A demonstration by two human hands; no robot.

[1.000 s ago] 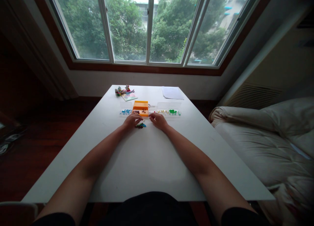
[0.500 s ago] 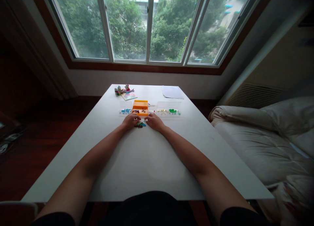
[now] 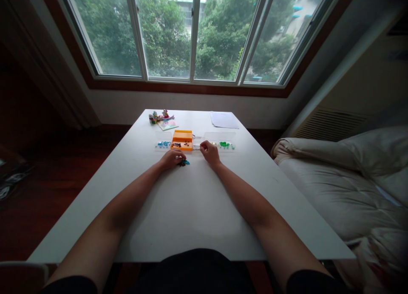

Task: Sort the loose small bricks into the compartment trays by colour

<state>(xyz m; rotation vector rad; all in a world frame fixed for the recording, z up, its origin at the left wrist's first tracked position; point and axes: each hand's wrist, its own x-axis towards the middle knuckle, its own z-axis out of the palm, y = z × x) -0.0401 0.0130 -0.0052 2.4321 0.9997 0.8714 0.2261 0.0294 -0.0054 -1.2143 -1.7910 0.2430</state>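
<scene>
My left hand rests on the table at a small heap of blue, green and brown pieces. Its fingers curl together over the heap's left side and cover part of it; what they grip is too small to name. My right hand is at the left end of a clear box with small pale and green pieces. Thumb and fingers are pinched, and whatever lies between them is hidden. Just beyond the hands, an open orange box has small brown pieces in it.
Another clear box with blue pieces stands left of the orange one. Small toy figures and a colourful card lie at the far left of the white table, papers at the far right. A sofa stands to the right.
My right hand has moved right and slightly away from me, from beside the heap to the clear box, its fingers now pinched. My left hand has shifted slightly onto the heap.
</scene>
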